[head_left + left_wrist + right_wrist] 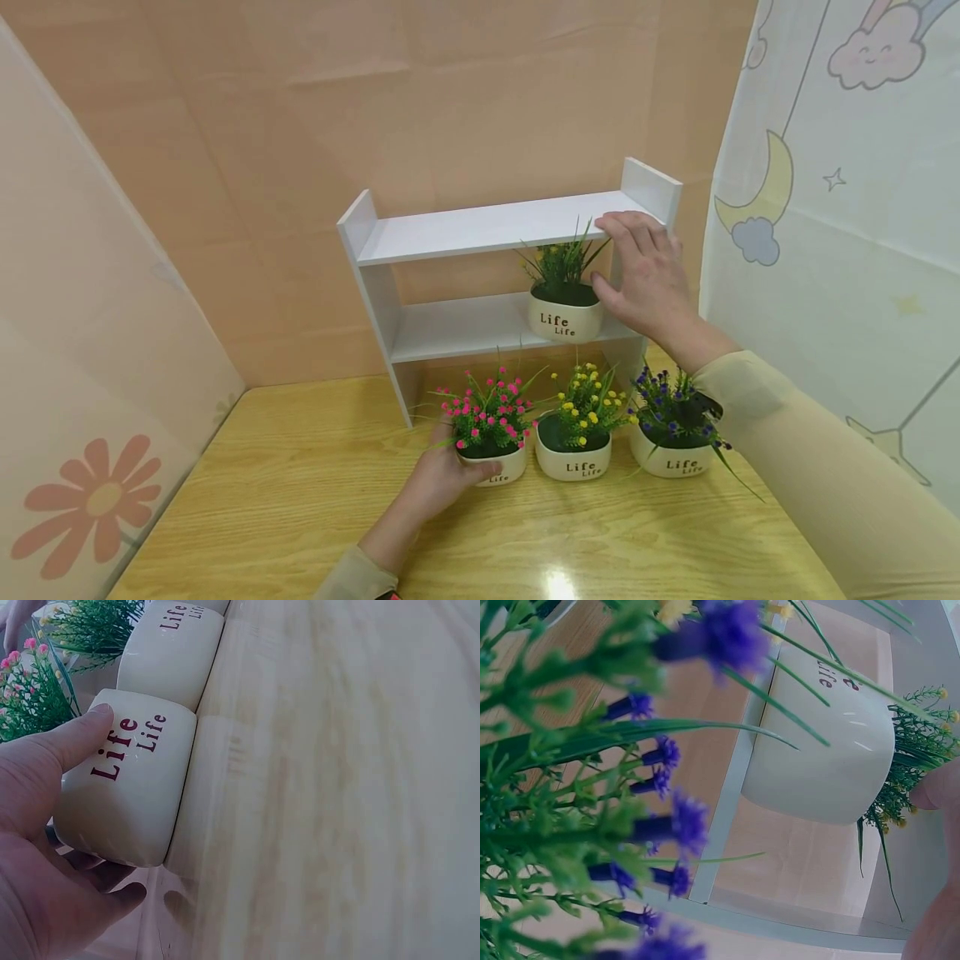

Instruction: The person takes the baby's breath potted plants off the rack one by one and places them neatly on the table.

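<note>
My left hand [442,475] grips a cream pot of pink flowers [491,408], which stands on the table. Its thumb lies across the front of the pot [135,780], beside the "Life" lettering, with the fingers curled round its end. My right hand [641,267] is raised at the right side of the white shelf unit [480,229], fingertips at the top board's front edge. Just left of its thumb, a cream pot with grassy leaves and small yellow flowers [566,321] sits on the lower board; in the right wrist view, that thumb is close to the plant's leaves [915,750].
On the wooden table [285,500], a pot of yellow flowers [573,462] and a pot of purple flowers [671,458] stand in a row right of the pink one. The purple blooms are right under my right forearm. A fabric backdrop [480,108] hangs behind the shelf.
</note>
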`<state>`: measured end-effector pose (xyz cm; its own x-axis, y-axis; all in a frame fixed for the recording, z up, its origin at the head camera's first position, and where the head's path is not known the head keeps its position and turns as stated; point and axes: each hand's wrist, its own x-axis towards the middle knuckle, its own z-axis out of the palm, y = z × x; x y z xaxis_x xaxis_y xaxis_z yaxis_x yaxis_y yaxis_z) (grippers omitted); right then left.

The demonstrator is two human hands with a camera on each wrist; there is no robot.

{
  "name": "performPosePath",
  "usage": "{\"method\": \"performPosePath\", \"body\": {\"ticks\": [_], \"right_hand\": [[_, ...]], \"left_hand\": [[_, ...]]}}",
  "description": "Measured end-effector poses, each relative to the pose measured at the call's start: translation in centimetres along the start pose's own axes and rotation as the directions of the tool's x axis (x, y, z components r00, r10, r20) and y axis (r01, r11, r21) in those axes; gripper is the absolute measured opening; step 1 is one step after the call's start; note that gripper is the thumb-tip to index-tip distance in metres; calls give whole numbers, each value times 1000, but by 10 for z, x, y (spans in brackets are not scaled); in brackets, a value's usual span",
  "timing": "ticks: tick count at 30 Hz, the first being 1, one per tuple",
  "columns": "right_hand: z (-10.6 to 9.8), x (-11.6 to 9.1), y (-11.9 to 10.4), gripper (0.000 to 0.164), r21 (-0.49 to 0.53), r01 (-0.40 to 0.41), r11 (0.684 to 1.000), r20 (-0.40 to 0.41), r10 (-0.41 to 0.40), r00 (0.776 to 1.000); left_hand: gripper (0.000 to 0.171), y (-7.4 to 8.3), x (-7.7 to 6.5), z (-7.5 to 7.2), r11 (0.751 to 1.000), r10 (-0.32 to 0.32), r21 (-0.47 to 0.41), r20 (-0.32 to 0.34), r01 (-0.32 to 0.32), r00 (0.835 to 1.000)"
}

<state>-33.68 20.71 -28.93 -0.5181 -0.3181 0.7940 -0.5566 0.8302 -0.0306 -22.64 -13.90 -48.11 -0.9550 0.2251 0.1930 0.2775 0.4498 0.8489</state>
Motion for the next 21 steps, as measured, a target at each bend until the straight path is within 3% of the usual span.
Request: {"method": "performPosePath", "body": {"ticks": [6,14,21], "right_hand": [[0,0,0,72,4,2,1000,-2,-2,1000],[0,0,1,72,5,-4,1000,4,4,1000],[1,0,2,72,1,-1,1000,2,1,1000]], "left_hand": [[104,0,1,1,999,30,-40,-1,-30,1000],[105,2,0,2,1000,9,16,-12,-9,1000],[105,5,-1,2,1000,5,-26,-17,-5,1000]]}}
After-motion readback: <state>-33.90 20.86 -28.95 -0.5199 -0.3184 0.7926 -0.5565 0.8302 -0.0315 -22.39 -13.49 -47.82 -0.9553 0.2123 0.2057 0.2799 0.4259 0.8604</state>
